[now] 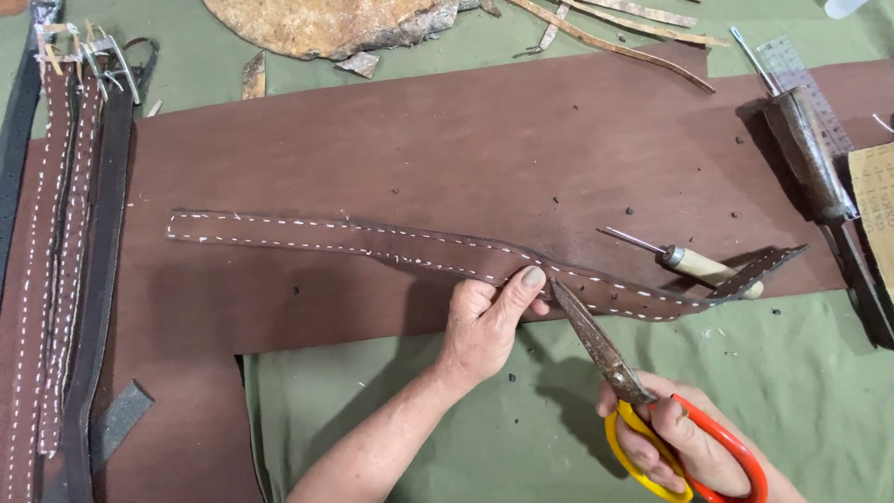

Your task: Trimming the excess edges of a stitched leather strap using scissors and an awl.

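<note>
A long brown leather strap (pixel 307 235) with white stitching along both edges lies across a large brown leather sheet (pixel 447 130). My left hand (pixel 484 321) pinches the strap's near edge, thumb on top. My right hand (pixel 684 442) grips scissors (pixel 605 352) with orange and yellow handles; their rusty blades point up-left and the tip touches the strap's lower edge just right of my left thumb. The strap's right end (pixel 759 270) has punched holes and lies over an awl.
An awl with a pale wooden handle (pixel 694 264) lies right of the blades. A dark metal tool (pixel 810 154) and a clear ruler (pixel 801 79) sit at far right. Stitched straps with buckles (pixel 65 233) lie at left. Leather scraps (pixel 317 23) rest on green cloth (pixel 466 419).
</note>
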